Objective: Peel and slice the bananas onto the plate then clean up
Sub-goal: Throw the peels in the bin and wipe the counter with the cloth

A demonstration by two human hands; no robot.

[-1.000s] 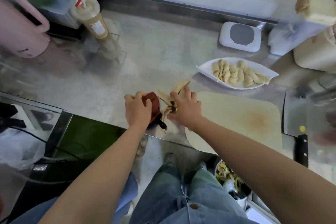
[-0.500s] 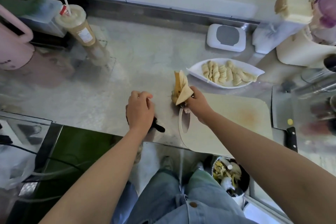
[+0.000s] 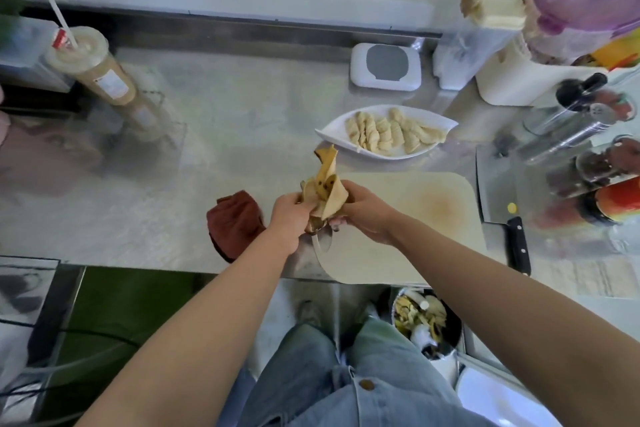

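A bundle of spotted banana peels (image 3: pixel 325 189) is lifted above the near left corner of the beige cutting board (image 3: pixel 415 222). My left hand (image 3: pixel 289 210) grips the bundle from the left and my right hand (image 3: pixel 363 208) grips it from the right. Behind the board, a white leaf-shaped plate (image 3: pixel 332 132) holds rows of banana slices (image 3: pixel 391 132). A dark red cloth (image 3: pixel 235 222) lies on the counter left of my hands. A cleaver (image 3: pixel 505 204) with a black handle rests right of the board.
A bin (image 3: pixel 427 322) with peel scraps stands on the floor under the counter edge. A tall iced drink cup (image 3: pixel 93 69) is at the back left, a white wipes box (image 3: pixel 386 66) at the back centre, and jars and containers crowd the right side.
My left hand let go of the red cloth and moved right to join my right hand on the peels. The peels came up off the counter.
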